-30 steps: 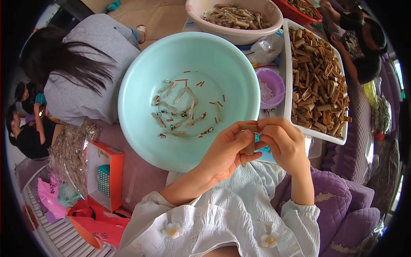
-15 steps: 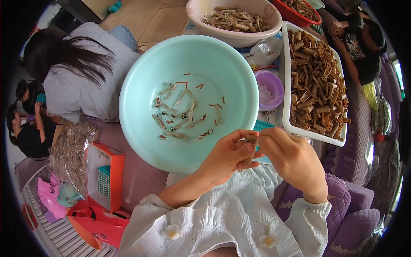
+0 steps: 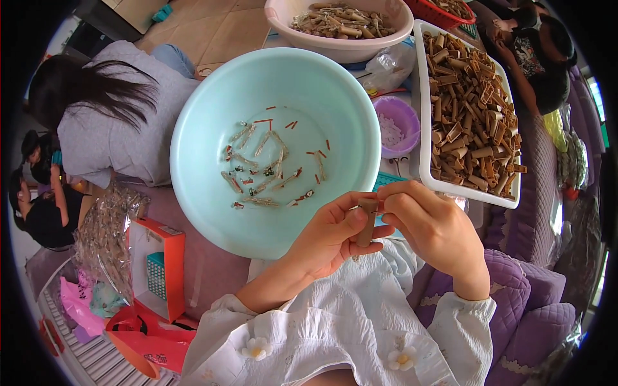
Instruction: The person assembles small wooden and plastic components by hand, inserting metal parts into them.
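Note:
My left hand (image 3: 322, 235) is closed around a small brown tube (image 3: 366, 225), held upright over my lap just outside the near right rim of the basin. My right hand (image 3: 438, 225) is pinched beside the tube's upper end. A bit of red shows at its fingertips, too small to name. Beyond my hands stands a large pale green basin (image 3: 277, 71). On its floor lie several thin clear-wrapped bundles (image 3: 261, 201) and loose reddish-brown strips (image 3: 262, 121).
To the right, a white tray (image 3: 422, 128) is heaped with brown curved pieces (image 3: 473, 122). A purple bowl (image 3: 412, 132) holds small white bits. Behind are a pale pink basin (image 3: 341, 44) and red basket (image 3: 444, 16). At left, a person in grey (image 3: 122, 122) sits near an orange box (image 3: 175, 270).
The tube in my left hand has turned more upright and shows more of its side. My right fingers have shifted slightly at its top. The whole view has moved a little.

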The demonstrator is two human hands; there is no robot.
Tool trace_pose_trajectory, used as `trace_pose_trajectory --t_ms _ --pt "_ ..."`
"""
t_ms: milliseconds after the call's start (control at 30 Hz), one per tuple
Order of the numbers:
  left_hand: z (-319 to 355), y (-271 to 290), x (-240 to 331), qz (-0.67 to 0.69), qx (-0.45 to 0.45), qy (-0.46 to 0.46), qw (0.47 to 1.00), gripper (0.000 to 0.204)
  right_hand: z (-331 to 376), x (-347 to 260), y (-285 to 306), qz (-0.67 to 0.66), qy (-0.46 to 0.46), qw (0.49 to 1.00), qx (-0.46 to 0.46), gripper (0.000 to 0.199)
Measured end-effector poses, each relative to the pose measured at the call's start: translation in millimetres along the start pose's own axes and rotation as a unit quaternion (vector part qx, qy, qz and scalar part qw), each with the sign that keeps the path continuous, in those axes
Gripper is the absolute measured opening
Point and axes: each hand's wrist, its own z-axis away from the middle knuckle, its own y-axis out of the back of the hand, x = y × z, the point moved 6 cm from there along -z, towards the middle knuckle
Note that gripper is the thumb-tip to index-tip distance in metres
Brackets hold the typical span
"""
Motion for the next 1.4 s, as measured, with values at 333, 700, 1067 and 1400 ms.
trace_pose_trajectory --t_ms 333,700,1067,1400 --pt "-4 11 -3 -0.036 0.037 -0.013 0.999 0.034 -10 16 -15 -0.053 -0.027 0.998 -0.020 0.013" --pt "-3 6 5 -0.008 0.046 0.009 0.999 0.037 0 28 -28 -0.135 0.012 0.980 0.145 0.022" --pt "4 18 1 -0.058 0.074 0.048 0.994 0.032 -2 33 -37 -0.222 -0.036 0.974 0.012 0.024" --pt "25 36 54 -0.146 0.140 -0.082 0.976 0.038 -51 49 -12 -0.296 -0.069 0.953 -0.003 0.022"
